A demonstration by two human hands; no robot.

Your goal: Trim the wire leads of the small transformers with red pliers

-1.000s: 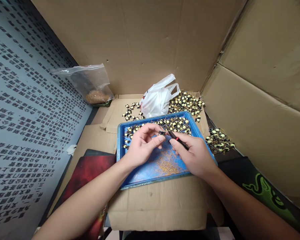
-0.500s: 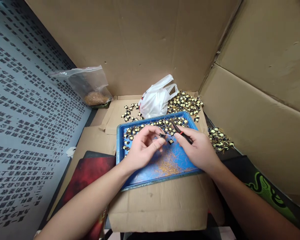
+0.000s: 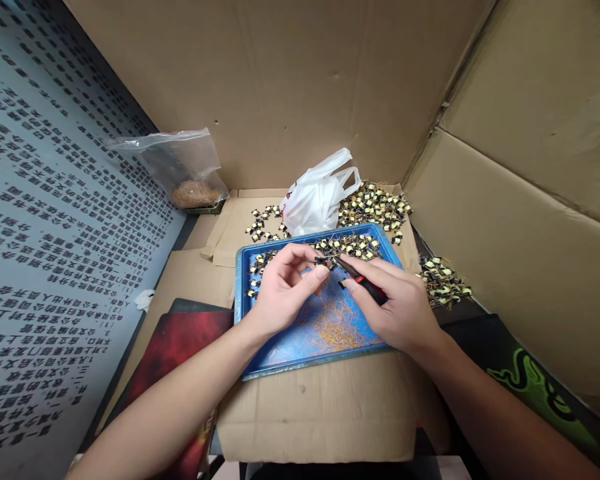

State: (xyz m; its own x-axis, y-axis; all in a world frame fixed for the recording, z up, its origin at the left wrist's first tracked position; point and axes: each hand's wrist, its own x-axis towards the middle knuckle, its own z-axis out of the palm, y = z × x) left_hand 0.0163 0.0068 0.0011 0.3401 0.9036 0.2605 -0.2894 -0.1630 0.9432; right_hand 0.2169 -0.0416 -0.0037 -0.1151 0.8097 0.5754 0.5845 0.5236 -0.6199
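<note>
Between its thumb and fingers, my left hand pinches a small black component with thin leads. My right hand is wrapped round a black and red hand tool, whose tip points left and lies at the leads of that component. Both hands are over a blue tray. Many black and yellow components fill the tray's far part. Copper-coloured wire clippings are scattered on its near part. Another component lies partly hidden by my right hand's fingertips.
Behind the tray are a white plastic bag and a heap of components. Another pile lies to the right. A clear bag holds copper-coloured bits at the back left. Cardboard walls stand behind and right.
The tool in my right hand has turned flatter, its tip now at the component's leads. My left hand has tilted the component. The whole view has shifted slightly.
</note>
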